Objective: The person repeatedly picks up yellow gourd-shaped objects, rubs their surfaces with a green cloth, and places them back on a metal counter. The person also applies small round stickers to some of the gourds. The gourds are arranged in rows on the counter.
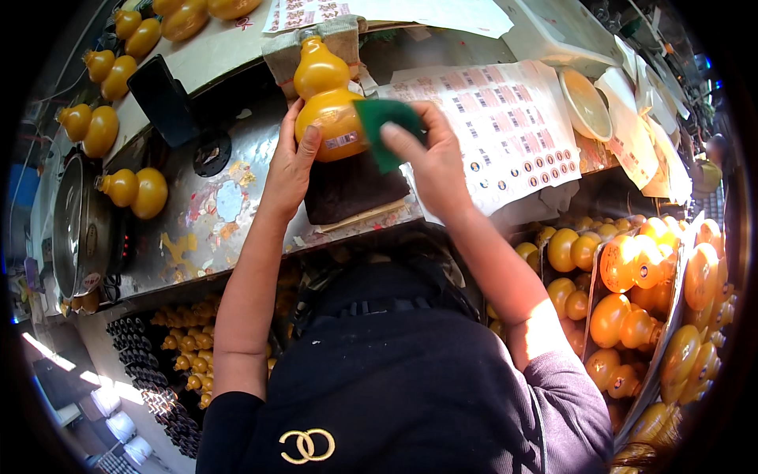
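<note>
Left hand (289, 162) curled around a glossy amber-yellow, double-bulbed gourd (330, 114), right hand (434, 158) pinching a thin green pad (376, 118).
Near the front edge of the paint-stained metal desk (209, 246), the gourd is tilted over a dark brown block (355, 193), its neck toward the far edge by a beige cloth cushion (281, 59). The pad overlaps the lower bulb's right side. White sticker sheets (517, 110) lie toward the desk's right end.

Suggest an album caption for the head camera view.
Left hand on a glossy yellow gourd, right hand holding a green pad at its side.
</note>
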The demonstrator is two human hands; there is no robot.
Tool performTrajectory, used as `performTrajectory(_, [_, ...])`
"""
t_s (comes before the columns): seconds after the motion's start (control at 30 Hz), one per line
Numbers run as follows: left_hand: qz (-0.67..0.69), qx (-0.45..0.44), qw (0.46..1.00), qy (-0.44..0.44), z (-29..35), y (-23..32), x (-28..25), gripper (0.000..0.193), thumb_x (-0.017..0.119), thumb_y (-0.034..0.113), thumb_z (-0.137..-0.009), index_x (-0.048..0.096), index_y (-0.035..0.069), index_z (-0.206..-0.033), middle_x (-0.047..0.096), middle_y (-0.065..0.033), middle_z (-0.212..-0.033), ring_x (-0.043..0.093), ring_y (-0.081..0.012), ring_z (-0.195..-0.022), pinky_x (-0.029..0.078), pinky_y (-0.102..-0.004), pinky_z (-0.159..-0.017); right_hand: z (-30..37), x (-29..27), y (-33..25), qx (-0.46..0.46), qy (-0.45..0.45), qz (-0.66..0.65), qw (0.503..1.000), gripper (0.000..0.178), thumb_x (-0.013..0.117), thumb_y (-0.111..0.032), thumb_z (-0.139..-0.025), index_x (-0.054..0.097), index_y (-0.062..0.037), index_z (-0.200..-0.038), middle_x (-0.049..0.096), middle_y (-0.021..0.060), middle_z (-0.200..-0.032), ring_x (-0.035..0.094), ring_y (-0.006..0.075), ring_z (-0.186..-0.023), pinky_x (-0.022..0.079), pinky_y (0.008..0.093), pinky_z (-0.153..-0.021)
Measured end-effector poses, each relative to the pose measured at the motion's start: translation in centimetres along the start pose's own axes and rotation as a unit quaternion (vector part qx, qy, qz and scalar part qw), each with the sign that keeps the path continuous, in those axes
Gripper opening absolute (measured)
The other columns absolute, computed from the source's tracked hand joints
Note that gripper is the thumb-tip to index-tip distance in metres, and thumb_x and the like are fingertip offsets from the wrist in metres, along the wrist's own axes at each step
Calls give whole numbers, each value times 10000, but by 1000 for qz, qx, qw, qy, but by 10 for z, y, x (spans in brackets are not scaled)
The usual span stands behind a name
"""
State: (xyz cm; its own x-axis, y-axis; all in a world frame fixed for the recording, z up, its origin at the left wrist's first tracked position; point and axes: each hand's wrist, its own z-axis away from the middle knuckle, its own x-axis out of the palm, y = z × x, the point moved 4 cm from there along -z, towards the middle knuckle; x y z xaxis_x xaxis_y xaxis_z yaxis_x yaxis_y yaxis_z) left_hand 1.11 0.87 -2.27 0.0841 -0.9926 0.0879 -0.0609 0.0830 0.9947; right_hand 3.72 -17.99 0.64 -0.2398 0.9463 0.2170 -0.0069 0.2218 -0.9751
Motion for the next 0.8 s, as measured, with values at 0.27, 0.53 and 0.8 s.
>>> performTrajectory(0.27, [-31,-15,999,11,-1,-3,-3,691,507,495,-953,313,21,-1417,460,-125,-1350,435,-192,-1262,327,-311,-1067,11,9,14,-24,-9,100,995,211,728,-133,-815,558,-23,-872,577,6,-771,494,49,-691,438,214,-634])
performTrajectory(0.53, [-7,-27,999,16,-2,-1,-2,653,543,433,-956,325,7,-1401,450,-132,-1347,428,-187,-1253,320,-299,-1066,7,-22,41,90,16,-10,996,211,735,-137,-815,572,-39,-907,603,15,-833,543,51,-762,457,207,-666])
performTrajectory(0.8, [-5,-38,998,52,-15,18,6,766,703,317,-849,287,-11,-1403,440,-147,-1351,436,-215,-1261,331,-330,-1063,-20,-30,16,195,-2,-198,961,351,606,-366,-899,579,-20,-955,619,34,-848,599,132,-746,490,249,-663])
